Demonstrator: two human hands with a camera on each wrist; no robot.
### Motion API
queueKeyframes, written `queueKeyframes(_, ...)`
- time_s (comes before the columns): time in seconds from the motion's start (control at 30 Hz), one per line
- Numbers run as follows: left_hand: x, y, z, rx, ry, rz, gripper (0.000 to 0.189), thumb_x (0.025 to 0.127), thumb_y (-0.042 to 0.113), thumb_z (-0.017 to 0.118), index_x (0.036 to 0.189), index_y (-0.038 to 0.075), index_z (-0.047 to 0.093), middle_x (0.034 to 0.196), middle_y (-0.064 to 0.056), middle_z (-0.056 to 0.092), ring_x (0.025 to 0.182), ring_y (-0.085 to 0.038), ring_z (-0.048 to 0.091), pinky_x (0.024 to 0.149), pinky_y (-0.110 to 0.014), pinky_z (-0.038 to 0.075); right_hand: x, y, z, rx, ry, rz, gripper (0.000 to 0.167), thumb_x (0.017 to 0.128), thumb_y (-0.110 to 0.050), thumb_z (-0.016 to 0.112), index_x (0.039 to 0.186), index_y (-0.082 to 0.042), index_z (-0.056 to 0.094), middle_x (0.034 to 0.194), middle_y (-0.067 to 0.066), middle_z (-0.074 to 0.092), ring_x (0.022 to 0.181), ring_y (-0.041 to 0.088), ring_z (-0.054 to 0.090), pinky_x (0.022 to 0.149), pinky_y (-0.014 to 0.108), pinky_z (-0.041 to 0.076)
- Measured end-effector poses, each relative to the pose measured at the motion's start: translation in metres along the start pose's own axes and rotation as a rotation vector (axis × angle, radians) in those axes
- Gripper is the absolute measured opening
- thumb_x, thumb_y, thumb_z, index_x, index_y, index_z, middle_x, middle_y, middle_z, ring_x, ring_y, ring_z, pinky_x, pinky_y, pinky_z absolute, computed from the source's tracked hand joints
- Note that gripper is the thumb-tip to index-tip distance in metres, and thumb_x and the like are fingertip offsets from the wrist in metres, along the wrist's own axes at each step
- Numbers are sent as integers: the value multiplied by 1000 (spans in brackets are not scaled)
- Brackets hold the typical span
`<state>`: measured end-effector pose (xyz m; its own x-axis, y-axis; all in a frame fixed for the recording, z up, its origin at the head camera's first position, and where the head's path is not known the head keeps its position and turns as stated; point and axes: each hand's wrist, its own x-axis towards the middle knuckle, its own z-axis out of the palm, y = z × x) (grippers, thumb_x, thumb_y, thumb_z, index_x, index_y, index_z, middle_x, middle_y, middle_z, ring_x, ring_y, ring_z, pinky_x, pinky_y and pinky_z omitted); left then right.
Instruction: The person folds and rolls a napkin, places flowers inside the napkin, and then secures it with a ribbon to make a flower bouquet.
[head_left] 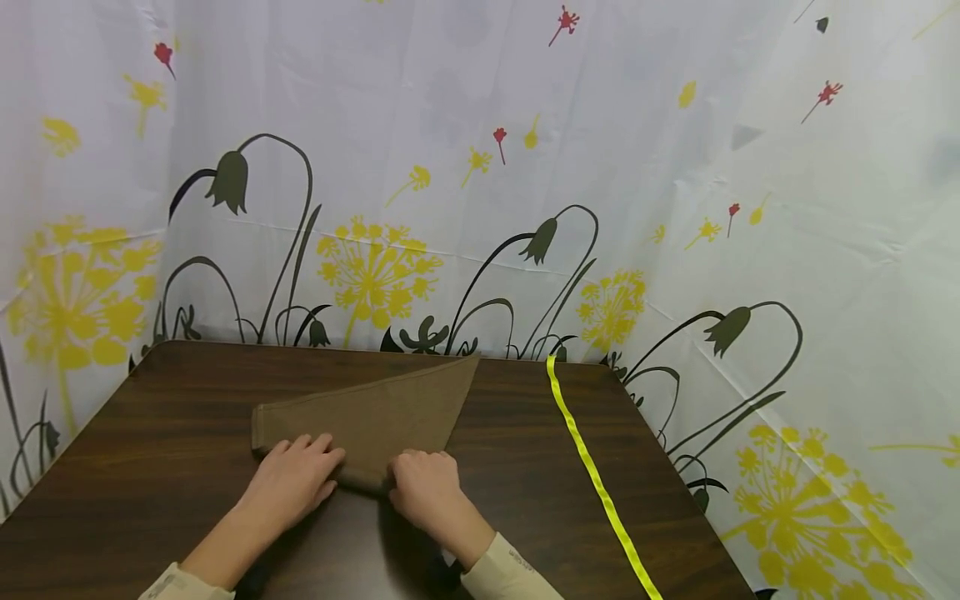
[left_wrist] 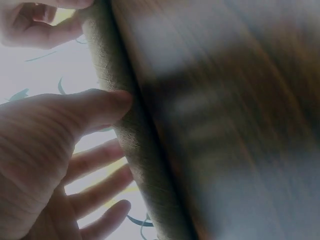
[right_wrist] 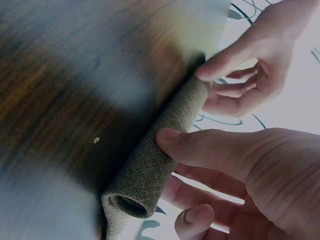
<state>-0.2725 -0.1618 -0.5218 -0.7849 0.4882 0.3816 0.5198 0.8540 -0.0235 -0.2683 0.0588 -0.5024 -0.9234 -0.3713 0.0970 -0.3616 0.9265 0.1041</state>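
Left grip (head_left: 294, 479) and right grip (head_left: 429, 492) are part-closed, thumbs and fingers holding the rolled near edge of the brown cloth (head_left: 375, 421) on the table (head_left: 142, 475). In the head view, both cover parts of this edge. A yellow ribbon (head_left: 592, 468) lies apart at right, near end cut off.

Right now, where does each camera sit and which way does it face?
Head: on the head, facing forward and down at the brown cloth, table and flowered curtain; left hand, right hand and both sleeves show.
Left wrist: on that wrist, facing the cloth's rolled edge; left hand close, right hand partly in the corner.
Right wrist: on that wrist, facing the same roll; right hand close, left beyond.
Both wrist views share roll, table and hands.
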Motion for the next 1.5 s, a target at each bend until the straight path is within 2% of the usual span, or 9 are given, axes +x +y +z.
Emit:
queueKeyframes(0.13, -1, 3, -1, 3, -8, 6, 42, 77, 25, 98, 110, 20, 72, 103, -3, 70, 90, -31, 69, 77, -52, 58, 3, 8, -2, 91, -103, 4, 11, 94, -32, 83, 102, -38, 83, 98, -18, 78, 80, 6, 71, 63, 30, 53)
queueKeyframes(0.3, 2, 6, -2, 4, 5, -12, 31, 80, 19, 96, 103, 21, 75, 99, -1, 71, 87, -30, 70, 78, -52, 57, 7, 17, -3, 216, -177, 16, 11, 97, -37, 81, 107, -36, 83, 102, -20, 79, 87, 3, 73, 71, 33, 58)
queueKeyframes(0.47, 5, 8, -4, 11, 29, -17, 15, 85, 14, 91, 92, 21, 79, 89, 2, 67, 82, -28, 69, 75, -49, 56, 9, 19, 1, 182, -144, 2, 13, 94, -39, 85, 103, -34, 77, 94, -19, 75, 80, 2, 69, 73, 31, 54)
queueKeyframes(0.63, 4, 8, -4, 10, 40, -22, 13, 86, 14, 90, 94, 22, 83, 88, 2, 67, 81, -28, 69, 72, -48, 55, 6, 13, 6, 69, -73, -15, 27, 87, -44, 91, 101, -33, 70, 101, -16, 73, 92, 6, 68, 74, 31, 50)
queueKeyframes(0.73, 4, 8, -4, 9, 35, -23, 14, 86, 15, 90, 96, 20, 82, 91, 1, 69, 82, -29, 70, 73, -49, 56, 5, 11, 9, 32, -44, -22, 28, 86, -45, 91, 99, -33, 69, 103, -16, 72, 97, 7, 66, 76, 31, 47)
queueKeyframes(0.97, 2, 14, -7, 3, 10, 4, 36, 80, 17, 95, 107, 17, 70, 97, -3, 71, 78, -29, 70, 71, -50, 59, 1, 13, 6, 5, -23, -44, 20, 88, -43, 89, 89, -33, 72, 92, -18, 72, 86, 5, 64, 76, 31, 42)
queueKeyframes(1.13, 2, 19, -10, -24, -57, -6, 37, 83, 21, 94, 110, 18, 70, 102, -4, 70, 76, -27, 70, 69, -49, 59, 0, 17, -1, 22, -54, -77, 11, 89, -41, 88, 92, -37, 79, 93, -20, 75, 79, 2, 64, 78, 31, 40)
queueKeyframes(1.27, 5, 22, -12, -84, -124, -51, 33, 85, 19, 93, 111, 17, 72, 110, -8, 66, 88, -30, 71, 66, -51, 58, 0, 21, -1, 48, -53, -95, 7, 90, -40, 88, 92, -39, 81, 94, -21, 76, 77, 0, 65, 78, 30, 41)
queueKeyframes(1.5, 6, 22, -11, -148, -167, -81, 24, 88, 14, 89, 106, 14, 74, 119, -14, 68, 100, -35, 71, 66, -54, 59, 1, 26, 10, 180, -74, -83, 20, 90, -34, 89, 101, -29, 74, 94, -15, 72, 80, 4, 67, 70, 27, 52)
